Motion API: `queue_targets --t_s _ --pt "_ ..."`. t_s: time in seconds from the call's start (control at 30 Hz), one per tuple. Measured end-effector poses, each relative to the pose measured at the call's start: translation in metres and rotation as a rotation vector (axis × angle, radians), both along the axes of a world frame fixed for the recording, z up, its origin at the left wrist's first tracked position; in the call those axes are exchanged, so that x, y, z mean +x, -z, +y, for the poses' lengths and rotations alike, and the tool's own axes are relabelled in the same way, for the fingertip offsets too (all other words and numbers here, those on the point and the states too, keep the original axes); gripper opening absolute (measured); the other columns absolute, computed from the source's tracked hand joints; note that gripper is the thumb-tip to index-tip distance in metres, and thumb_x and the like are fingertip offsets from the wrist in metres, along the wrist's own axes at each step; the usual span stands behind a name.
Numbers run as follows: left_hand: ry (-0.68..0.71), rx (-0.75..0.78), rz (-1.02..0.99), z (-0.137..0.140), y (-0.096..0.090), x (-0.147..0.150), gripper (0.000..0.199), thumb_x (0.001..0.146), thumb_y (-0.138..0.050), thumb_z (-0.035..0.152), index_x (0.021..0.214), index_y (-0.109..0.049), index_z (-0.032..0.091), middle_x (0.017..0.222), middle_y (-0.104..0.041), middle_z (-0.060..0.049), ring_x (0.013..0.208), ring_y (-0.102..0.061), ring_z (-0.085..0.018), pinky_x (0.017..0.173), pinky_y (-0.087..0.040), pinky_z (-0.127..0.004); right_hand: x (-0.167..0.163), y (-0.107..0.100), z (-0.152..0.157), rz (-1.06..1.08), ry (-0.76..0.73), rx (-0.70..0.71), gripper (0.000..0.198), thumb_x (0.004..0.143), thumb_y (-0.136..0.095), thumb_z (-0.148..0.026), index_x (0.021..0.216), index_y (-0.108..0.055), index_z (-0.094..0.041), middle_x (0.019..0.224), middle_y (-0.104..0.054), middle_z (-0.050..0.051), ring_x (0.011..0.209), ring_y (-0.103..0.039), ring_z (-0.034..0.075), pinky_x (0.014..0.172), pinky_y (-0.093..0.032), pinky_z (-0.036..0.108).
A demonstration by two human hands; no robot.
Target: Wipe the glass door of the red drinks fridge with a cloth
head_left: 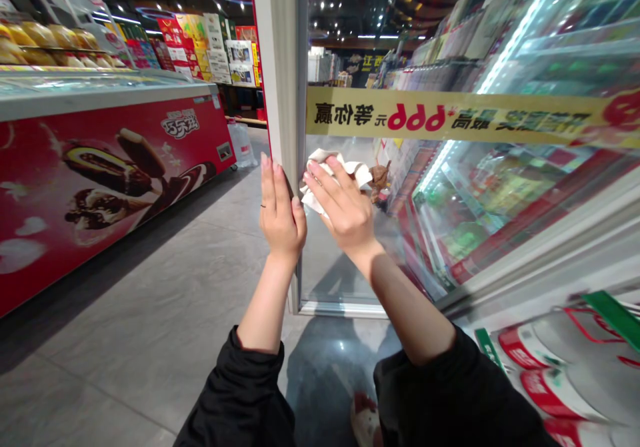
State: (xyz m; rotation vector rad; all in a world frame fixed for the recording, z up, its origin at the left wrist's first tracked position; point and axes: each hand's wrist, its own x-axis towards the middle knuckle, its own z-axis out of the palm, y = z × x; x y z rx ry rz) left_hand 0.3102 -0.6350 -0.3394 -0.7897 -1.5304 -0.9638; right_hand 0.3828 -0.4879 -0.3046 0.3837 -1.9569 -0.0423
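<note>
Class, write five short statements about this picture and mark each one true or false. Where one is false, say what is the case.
1. The right hand is spread over a white cloth at the glass. True.
2. The left hand is also on the cloth. False: it is at the frame, apart from the cloth.
3. A red freezer stands to the left. True.
4. The band across the glass is blue. False: it is yellow.
5. Both sleeves are black. True.

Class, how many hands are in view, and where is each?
2: the left hand at the door frame, the right hand on the white cloth at the glass pane.
</note>
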Motion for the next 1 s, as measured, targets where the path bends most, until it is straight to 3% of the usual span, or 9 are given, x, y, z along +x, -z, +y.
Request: queue_targets --t_s 0.1,0.2,0.3,0.4,0.53,0.67,0.83,0.9,1.0 --pt "0.000 -0.023 -0.015 -0.001 0.000 -0.001 0.066 0.122 -0.027 0.032 0.184 -0.005 0.032 0.193 -0.007 -0.004 0.176 -0.016 -0.027 0.146 -0.023 -0.048 0.008 0.015 0.013 -0.007 -0.039 0.077 0.058 0.112 -0.053 -0.008 0.164 -0.061 -0.033 0.158 -0.073 0.000 0.160 -0.056 0.020 0.129 -0.055 0.031" --pt "-0.001 -0.030 -0.023 0.000 0.001 -0.003 0.066 0.122 -0.025 0.033 0.184 -0.004 0.031 0.193 -0.006 -0.004 0.176 -0.014 -0.028 0.146 -0.022 -0.051 0.017 0.022 0.030 0.116 -0.016 0.093 0.058 0.110 -0.056 -0.005 0.162 -0.064 -0.030 0.152 -0.078 0.001 0.157 -0.060 0.020 0.131 -0.053 0.032" --pt "-0.013 -0.015 -0.025 0.002 0.002 -0.005 0.065 0.122 -0.025 0.035 0.184 -0.006 0.030 0.193 -0.009 -0.005 0.177 -0.014 -0.027 0.146 -0.021 -0.051 0.017 0.015 0.030 0.193 0.042 0.012 0.063 0.110 -0.054 -0.005 0.168 -0.056 -0.031 0.157 -0.073 0.001 0.163 -0.052 0.021 0.137 -0.047 0.037" --pt "-0.016 -0.006 -0.029 0.003 0.002 -0.007 0.065 0.122 -0.025 0.037 0.184 -0.007 0.031 0.193 -0.012 -0.004 0.177 -0.015 -0.025 0.146 -0.021 -0.050 0.009 0.005 0.015 0.099 0.051 -0.034 0.065 0.112 -0.049 -0.006 0.171 -0.052 -0.034 0.164 -0.067 -0.002 0.167 -0.046 0.021 0.138 -0.046 0.040" --pt "0.015 -0.027 -0.048 -0.001 0.002 -0.011 0.066 0.122 -0.029 0.040 0.184 -0.007 0.033 0.193 -0.015 -0.005 0.176 -0.020 -0.026 0.146 -0.018 -0.050 0.008 0.010 0.008 -0.008 -0.013 0.072 0.059 0.111 -0.050 -0.003 0.163 -0.063 -0.030 0.161 -0.071 0.000 0.161 -0.055 0.020 0.128 -0.057 0.034" --pt "0.041 -0.023 -0.019 -0.003 0.001 -0.013 0.066 0.122 -0.032 0.040 0.184 -0.009 0.034 0.193 -0.015 -0.004 0.176 -0.019 -0.026 0.146 -0.017 -0.050 0.020 0.021 0.032 0.052 0.000 0.157 0.057 0.110 -0.053 -0.003 0.160 -0.066 -0.026 0.154 -0.076 0.003 0.157 -0.061 0.020 0.120 -0.062 0.031" --pt "0.007 0.027 0.019 0.002 0.001 -0.013 0.066 0.122 -0.036 0.036 0.184 -0.013 0.035 0.192 -0.019 -0.004 0.176 -0.021 -0.024 0.146 -0.021 -0.047 0.022 0.010 0.043 0.152 0.179 -0.066 0.063 0.112 -0.049 -0.009 0.170 -0.054 -0.033 0.163 -0.069 0.001 0.163 -0.053 0.025 0.133 -0.052 0.046" --pt "-0.019 0.038 -0.004 0.005 0.001 -0.010 0.065 0.122 -0.034 0.037 0.184 -0.013 0.032 0.192 -0.020 -0.006 0.176 -0.020 -0.024 0.146 -0.020 -0.047 0.019 0.006 0.036 0.143 0.149 -0.080 0.064 0.112 -0.047 -0.008 0.171 -0.051 -0.032 0.165 -0.067 0.001 0.165 -0.050 0.025 0.134 -0.050 0.046" --pt "-0.041 0.047 -0.063 0.010 0.001 -0.001 0.065 0.123 -0.031 0.036 0.184 -0.009 0.034 0.193 -0.013 -0.004 0.176 -0.016 -0.023 0.147 -0.018 -0.045 0.018 0.010 0.030 0.073 0.039 0.037 0.060 0.111 -0.048 -0.006 0.165 -0.060 -0.029 0.158 -0.073 0.002 0.161 -0.055 0.022 0.131 -0.055 0.039"
